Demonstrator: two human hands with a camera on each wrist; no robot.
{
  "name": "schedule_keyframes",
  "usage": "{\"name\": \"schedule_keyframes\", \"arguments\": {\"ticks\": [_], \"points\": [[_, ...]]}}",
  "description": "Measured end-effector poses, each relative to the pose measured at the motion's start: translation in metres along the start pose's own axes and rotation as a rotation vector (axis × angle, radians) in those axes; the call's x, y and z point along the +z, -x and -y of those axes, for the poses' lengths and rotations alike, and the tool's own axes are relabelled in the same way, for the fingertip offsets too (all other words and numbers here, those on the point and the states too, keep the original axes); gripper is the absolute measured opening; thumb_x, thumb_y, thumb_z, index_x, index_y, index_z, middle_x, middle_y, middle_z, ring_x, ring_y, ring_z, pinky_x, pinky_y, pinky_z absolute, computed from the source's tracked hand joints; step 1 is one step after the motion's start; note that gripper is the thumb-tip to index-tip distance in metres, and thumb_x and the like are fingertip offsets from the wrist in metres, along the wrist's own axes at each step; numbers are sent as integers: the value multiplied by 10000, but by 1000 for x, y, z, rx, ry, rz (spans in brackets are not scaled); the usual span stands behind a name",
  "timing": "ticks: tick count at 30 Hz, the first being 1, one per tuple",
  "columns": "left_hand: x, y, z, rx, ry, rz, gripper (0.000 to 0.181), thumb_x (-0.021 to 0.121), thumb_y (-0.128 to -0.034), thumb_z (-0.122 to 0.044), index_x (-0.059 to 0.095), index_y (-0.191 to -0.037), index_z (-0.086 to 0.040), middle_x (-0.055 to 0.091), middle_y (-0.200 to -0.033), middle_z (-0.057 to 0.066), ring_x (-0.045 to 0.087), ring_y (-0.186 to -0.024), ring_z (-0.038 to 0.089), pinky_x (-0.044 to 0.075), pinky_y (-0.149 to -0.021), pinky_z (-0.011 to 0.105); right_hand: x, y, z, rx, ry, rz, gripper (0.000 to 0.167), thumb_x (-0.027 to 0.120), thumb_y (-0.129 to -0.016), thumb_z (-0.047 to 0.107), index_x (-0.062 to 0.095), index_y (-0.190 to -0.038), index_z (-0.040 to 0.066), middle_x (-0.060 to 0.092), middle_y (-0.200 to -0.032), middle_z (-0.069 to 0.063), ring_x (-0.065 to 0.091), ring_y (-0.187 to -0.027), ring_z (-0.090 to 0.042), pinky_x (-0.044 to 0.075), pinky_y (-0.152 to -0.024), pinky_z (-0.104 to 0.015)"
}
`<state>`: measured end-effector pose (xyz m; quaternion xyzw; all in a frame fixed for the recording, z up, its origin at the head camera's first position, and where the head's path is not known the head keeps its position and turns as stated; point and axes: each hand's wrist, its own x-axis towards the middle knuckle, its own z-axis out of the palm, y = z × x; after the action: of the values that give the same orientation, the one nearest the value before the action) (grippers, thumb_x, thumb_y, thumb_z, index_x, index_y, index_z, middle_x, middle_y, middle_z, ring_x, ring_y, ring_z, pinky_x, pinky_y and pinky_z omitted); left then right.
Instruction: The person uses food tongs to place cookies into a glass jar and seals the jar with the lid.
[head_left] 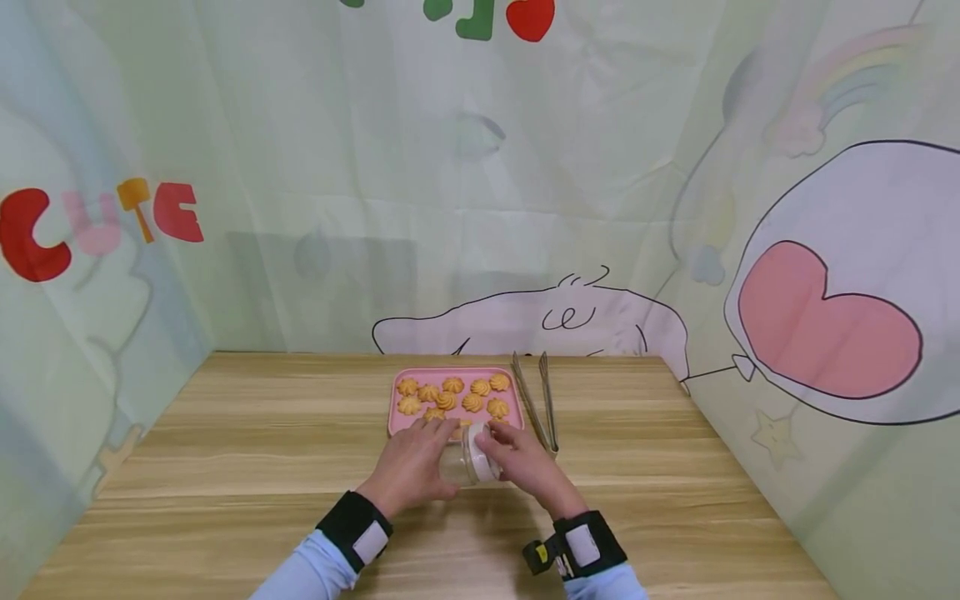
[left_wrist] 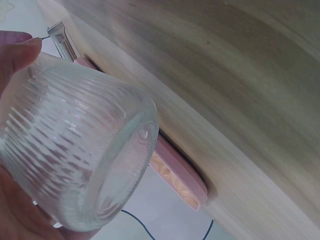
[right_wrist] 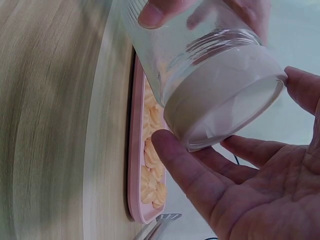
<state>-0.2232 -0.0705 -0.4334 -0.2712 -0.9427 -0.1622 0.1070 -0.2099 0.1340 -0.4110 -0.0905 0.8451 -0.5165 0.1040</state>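
Note:
A clear ribbed glass jar [left_wrist: 75, 135] is held tilted on its side above the table, in front of the tray. My left hand [head_left: 411, 468] grips its body, with the thumb on the near side. The jar's white lid [right_wrist: 225, 95] sits on the mouth and faces right. Around the lid's rim, the fingertips and thumb of my right hand [head_left: 534, 467] are spread and touch its edge; the palm stays apart from the top. No contents show through the jar's glass in the left wrist view.
Behind the hands lies a pink tray [head_left: 392, 417] with several swirled cookies [head_left: 453, 384] on it. Metal tongs [head_left: 550, 404] lie just right of the tray, their arms spread. The wooden table [head_left: 285, 442] reaches back to a printed cloth backdrop [head_left: 315, 167].

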Motion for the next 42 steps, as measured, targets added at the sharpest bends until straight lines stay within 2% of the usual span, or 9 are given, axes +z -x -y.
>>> {"name": "schedule_keyframes", "arguments": {"ticks": [6, 12, 19, 27, 32, 42], "points": [[0, 1, 2, 31, -13, -31, 896, 926, -600, -437, 537, -1326, -84, 638, -1199, 102, 607, -1062, 291, 534, -829, 469, -2, 1, 0, -28, 42, -18, 701, 573, -982, 462, 425, -1468, -21, 559, -1353, -215, 560, -1185, -343, 512, -910, -490], [0, 2, 2, 46, -17, -42, 892, 925, -600, -444, 535, -1320, -88, 642, -1181, 92, 611, -1043, 281, 535, -805, 450, -2, 1, 1, -32, 33, -26, 691, 601, -970, 437, 431, -1468, -11, 549, -1374, -209, 547, -1223, -367, 486, -953, -512], [-1, 2, 3, 29, 23, -18, 895, 924, -620, -431, 524, -1341, -82, 634, -1219, 103, 602, -1065, 288, 528, -845, 471, -3, 2, 5, -40, 5, -32, 638, 621, -964, 350, 438, -1463, -5, 507, -1417, -220, 536, -1239, -397, 499, -942, -508], [-2, 1, 7, -33, 90, -25, 878, 919, -614, -414, 531, -1337, -103, 631, -1239, 99, 597, -1073, 289, 510, -890, 492, -6, 2, 1, -15, -6, -40, 608, 621, -960, 301, 442, -1467, 17, 540, -1371, -199, 540, -1229, -382, 520, -912, -481], [-5, 1, 7, -53, 118, -17, 886, 918, -632, -410, 528, -1363, -96, 611, -1292, 118, 582, -1148, 324, 485, -932, 536, -9, 1, -2, -3, -1, -60, 597, 619, -960, 298, 455, -1460, 17, 523, -1398, -200, 523, -1249, -391, 514, -925, -497], [-6, 2, 7, -59, 124, -24, 881, 915, -643, -405, 531, -1367, -81, 589, -1337, 135, 557, -1193, 355, 463, -950, 571, -32, 0, -11, 49, 92, -132, 624, 619, -950, 310, 440, -1471, 16, 519, -1398, -232, 549, -1216, -371, 527, -898, -472]]}}
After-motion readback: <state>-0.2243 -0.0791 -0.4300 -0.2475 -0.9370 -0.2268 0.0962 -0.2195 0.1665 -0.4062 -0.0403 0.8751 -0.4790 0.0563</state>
